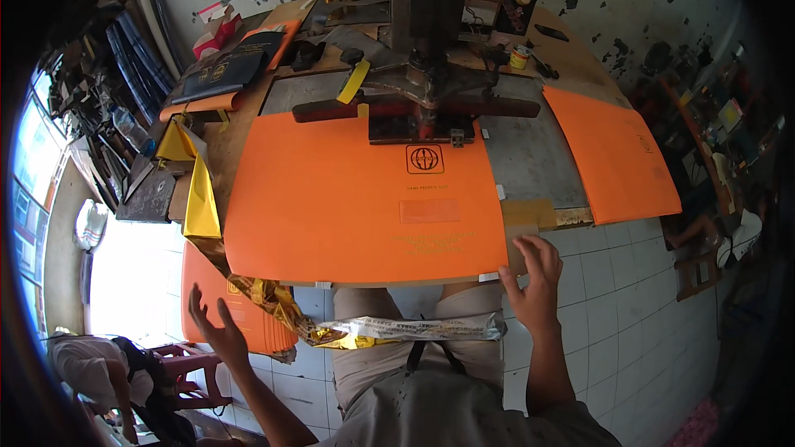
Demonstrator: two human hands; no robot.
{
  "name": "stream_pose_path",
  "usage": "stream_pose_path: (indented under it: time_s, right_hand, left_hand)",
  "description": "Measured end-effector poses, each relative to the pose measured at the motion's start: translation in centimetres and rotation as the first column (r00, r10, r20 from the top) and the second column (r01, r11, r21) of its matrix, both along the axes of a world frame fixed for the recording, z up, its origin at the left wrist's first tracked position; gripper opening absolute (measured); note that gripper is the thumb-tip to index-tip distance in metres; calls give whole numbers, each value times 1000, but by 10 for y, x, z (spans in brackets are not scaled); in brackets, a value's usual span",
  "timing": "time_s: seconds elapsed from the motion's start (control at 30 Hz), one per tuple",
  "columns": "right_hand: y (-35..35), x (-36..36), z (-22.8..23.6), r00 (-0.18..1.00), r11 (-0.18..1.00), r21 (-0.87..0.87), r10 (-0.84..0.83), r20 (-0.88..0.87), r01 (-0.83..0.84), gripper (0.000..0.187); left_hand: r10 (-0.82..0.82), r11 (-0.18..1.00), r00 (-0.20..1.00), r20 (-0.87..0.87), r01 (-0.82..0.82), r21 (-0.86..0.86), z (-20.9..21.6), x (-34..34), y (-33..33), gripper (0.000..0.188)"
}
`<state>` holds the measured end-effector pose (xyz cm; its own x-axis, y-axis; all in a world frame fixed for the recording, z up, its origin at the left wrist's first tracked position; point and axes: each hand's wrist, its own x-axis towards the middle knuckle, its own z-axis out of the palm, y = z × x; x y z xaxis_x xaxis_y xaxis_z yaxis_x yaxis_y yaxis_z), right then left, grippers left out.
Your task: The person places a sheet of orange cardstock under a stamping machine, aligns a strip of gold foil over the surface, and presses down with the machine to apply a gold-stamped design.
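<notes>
While left hand hangs splayed, half-curled right hand, touching sheet

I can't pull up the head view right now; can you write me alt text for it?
A large orange sheet lies partly under a dark press, with the open right hand at its near right corner. The open left hand holds nothing. Gold foil trails from the left across the lap.
</notes>
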<state>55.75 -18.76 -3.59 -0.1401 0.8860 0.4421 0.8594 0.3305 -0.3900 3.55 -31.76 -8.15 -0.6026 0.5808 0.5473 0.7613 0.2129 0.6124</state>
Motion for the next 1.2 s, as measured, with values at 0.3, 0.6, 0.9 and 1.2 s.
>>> stream_pose_path:
  time_s: [0.3, 0.6, 0.9, 1.2]
  right_hand:
    - [-2, -31, -2, 995, 998, 12, -67, 67, 66, 60]
    - [6, -33, 1, 994, 994, -58, -94, -52, 91, 57]
    - [17, -30, -5, 989, 994, -52, -97, -110, 92, 57]
    - [23, -32, -9, 957, 981, -143, -162, -239, 130, 51]
  left_hand:
    - [-193, 981, 975, 113, 194, 1, -2, 39, 51, 42]
    - [-156, 987, 918, 366, 129, 97, -19, 26, 60, 43]
    - [-433, 887, 631, 644, 171, 429, -9, 10, 62, 31]
    - [-460, 881, 567, 683, 201, 427, 8, 14, 68, 28]
